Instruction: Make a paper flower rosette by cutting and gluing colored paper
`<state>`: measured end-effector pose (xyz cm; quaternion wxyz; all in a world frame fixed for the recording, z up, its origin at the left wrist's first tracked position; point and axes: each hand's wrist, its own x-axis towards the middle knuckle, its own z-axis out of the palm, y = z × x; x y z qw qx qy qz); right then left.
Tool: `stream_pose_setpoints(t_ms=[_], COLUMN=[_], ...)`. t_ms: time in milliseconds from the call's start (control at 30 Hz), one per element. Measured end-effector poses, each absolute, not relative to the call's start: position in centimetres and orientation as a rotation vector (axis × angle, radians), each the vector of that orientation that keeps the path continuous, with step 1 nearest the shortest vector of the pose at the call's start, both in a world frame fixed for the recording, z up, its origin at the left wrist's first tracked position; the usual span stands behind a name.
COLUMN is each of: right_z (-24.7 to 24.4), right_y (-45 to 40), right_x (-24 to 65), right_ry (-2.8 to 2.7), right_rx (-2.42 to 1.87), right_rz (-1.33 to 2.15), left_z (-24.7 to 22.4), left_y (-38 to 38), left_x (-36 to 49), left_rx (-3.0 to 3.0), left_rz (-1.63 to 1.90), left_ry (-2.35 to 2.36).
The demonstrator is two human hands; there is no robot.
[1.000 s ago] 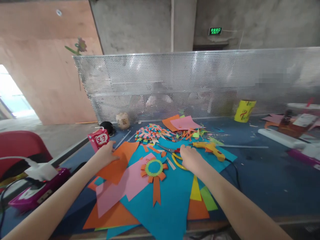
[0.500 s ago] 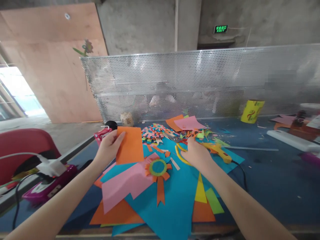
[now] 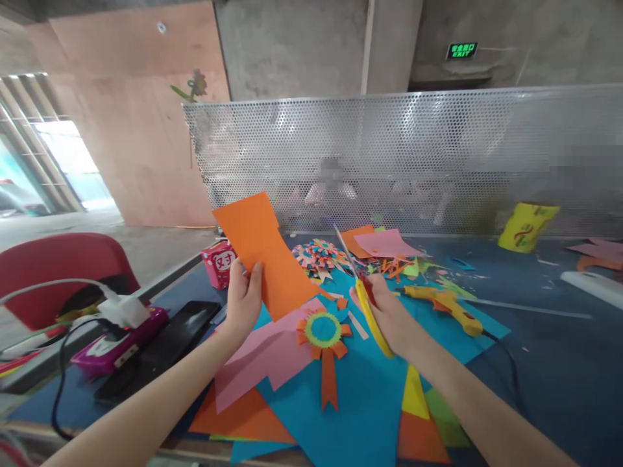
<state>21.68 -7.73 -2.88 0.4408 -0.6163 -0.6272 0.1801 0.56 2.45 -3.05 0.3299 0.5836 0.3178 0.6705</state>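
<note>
My left hand (image 3: 244,295) pinches the lower left edge of an orange paper sheet (image 3: 272,259), raised above the table. My right hand (image 3: 389,314) grips scissors (image 3: 370,318) with yellow and red handles, their blades pointing up and away from me. A gap separates the blades from the orange sheet. Between my hands lies a paper rosette (image 3: 323,331), with a blue centre, a green fringed ring and orange ribbon tails. It rests on pink paper (image 3: 277,353) and blue paper (image 3: 350,408). Behind it is a pile of pink, blue and orange rosettes (image 3: 318,253).
A yellow glue gun (image 3: 445,305) with a black cord lies right of my right hand. At left are a purple power strip (image 3: 117,344), a black phone (image 3: 160,347) and a red box (image 3: 217,264). A perforated metal screen (image 3: 341,155) stands behind the table.
My right hand has lifted the scissors off the table, blades now raised. My left hand has tilted the orange sheet, showing more of its length. The view has shifted left.
</note>
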Motion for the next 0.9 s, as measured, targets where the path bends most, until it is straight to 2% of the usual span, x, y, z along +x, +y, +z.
stream_pose_setpoints(t_ms=[300, 433, 900], right_z=[-3.2, -3.4, -4.0], right_y=[-9.0, -9.1, -9.1], right_x=[20.7, 20.2, 20.0], right_ry=[-1.749, -1.776, -1.696], right_rx=[-1.564, -1.577, -1.459], right_rz=[0.756, 0.776, 0.898], left_z=[-2.3, -2.1, -2.7], left_y=[2.7, 2.6, 2.0], left_x=[-0.6, -0.9, 0.1], left_rx=[1.408, 1.376, 1.303], left_rz=[1.986, 2.025, 1.932], left_ry=[0.802, 0.807, 0.712])
